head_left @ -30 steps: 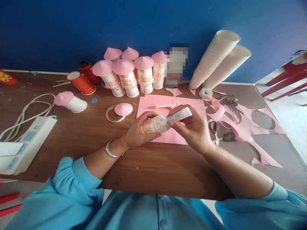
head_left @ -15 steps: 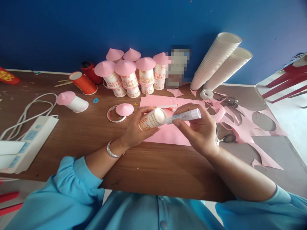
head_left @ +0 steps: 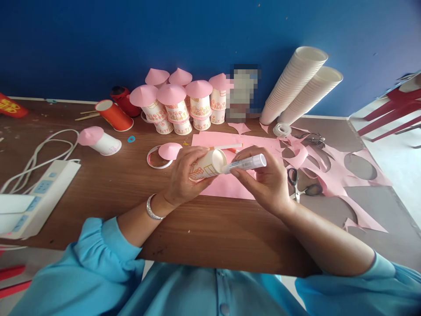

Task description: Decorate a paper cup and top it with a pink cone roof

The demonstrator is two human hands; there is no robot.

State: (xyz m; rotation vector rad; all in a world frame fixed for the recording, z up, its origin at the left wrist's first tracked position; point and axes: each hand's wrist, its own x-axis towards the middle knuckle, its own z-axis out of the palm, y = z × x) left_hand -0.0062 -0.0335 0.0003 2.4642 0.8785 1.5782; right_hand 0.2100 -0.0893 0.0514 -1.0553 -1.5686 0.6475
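My left hand (head_left: pixel 182 175) is wrapped round a white paper cup (head_left: pixel 205 168) with drawn flowers and a yellow window, tilted so its pale round end faces right. My right hand (head_left: pixel 268 182) grips a white glue stick (head_left: pixel 246 163), whose tip meets the rim of that end. Beneath both hands lies a pink paper sheet (head_left: pixel 230 189) with an orange-and-white marker (head_left: pixel 226 146) on it. Left of the cup, a pink paper cone (head_left: pixel 170 151) rests partly over a tape roll (head_left: pixel 153 159). Black-handled scissors (head_left: pixel 297 192) lie just right of my right hand.
Decorated cups with pink cone roofs (head_left: pixel 171 94) stand stacked by the blue wall. Two tall stacks of white cups (head_left: pixel 292 83) lean at the right, near clear tape (head_left: pixel 282 129) and pink paper scraps (head_left: pixel 342 171). A power strip (head_left: pixel 49 193) and red cup (head_left: pixel 115 115) are leftward.
My right hand has shifted slightly left and down with the glue stick, along the cup's rim. My left hand has turned the cup a little. The scissors show more fully.
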